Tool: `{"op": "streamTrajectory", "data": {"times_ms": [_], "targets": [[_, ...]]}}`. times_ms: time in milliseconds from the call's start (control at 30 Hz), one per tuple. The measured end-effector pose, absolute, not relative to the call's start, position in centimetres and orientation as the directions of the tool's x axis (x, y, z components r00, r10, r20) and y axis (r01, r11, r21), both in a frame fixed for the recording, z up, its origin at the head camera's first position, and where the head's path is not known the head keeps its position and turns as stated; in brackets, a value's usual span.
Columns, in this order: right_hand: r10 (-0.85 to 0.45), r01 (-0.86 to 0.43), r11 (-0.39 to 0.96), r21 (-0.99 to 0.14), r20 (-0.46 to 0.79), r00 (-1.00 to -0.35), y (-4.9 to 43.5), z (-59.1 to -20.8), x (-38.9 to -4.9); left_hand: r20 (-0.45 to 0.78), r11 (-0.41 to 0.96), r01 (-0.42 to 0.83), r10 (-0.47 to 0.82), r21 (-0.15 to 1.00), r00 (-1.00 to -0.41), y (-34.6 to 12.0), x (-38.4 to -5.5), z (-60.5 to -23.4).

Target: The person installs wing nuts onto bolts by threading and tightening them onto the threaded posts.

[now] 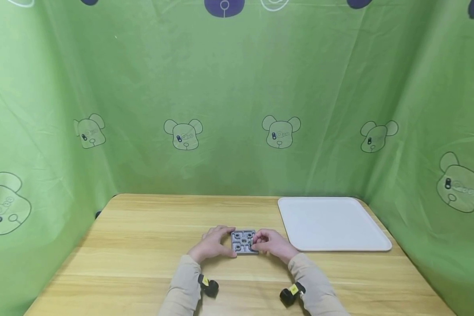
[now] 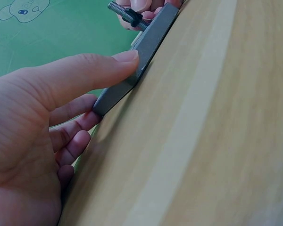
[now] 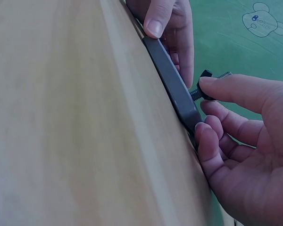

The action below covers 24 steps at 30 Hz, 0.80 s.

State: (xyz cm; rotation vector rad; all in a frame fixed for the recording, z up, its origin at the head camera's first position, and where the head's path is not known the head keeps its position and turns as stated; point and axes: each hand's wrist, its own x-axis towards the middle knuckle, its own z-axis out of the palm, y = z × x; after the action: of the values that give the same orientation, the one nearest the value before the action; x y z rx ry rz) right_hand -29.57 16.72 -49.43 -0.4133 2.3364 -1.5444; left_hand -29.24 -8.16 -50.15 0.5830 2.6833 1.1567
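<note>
A grey square plate (image 1: pixel 245 252) with recessed round holes lies flat on the table between the hands. My left hand (image 1: pixel 213 245) grips its left side, with the thumb on the near edge and fingers round the far edge. A threaded rod (image 2: pixel 117 8) stands up from the plate, with a black nut (image 3: pixel 206 85) partway along it. My right hand (image 1: pixel 273 244) pinches this nut between thumb and index finger, while its other fingers curl against the plate's edge. Where the rod meets the plate is mostly hidden in the head view.
A white tray (image 1: pixel 332 224) lies on the wooden table (image 1: pixel 150 237) at the back right, close to the right hand. Green cloth (image 1: pixel 237 87) with bear-head prints hangs behind and along both sides. Each wrist carries a small black camera (image 1: pixel 210 288).
</note>
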Motion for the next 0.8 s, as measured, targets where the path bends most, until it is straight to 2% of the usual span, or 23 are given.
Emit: {"op": "streamTrajectory", "data": {"times_ms": [800], "targets": [[-0.421,-0.086,0.374,-0.923,-0.087,-0.903,16.71,-49.20,-29.46,0.005,0.633,0.289,0.410,0.718,-0.912,-8.18,-29.26,-50.39]]}}
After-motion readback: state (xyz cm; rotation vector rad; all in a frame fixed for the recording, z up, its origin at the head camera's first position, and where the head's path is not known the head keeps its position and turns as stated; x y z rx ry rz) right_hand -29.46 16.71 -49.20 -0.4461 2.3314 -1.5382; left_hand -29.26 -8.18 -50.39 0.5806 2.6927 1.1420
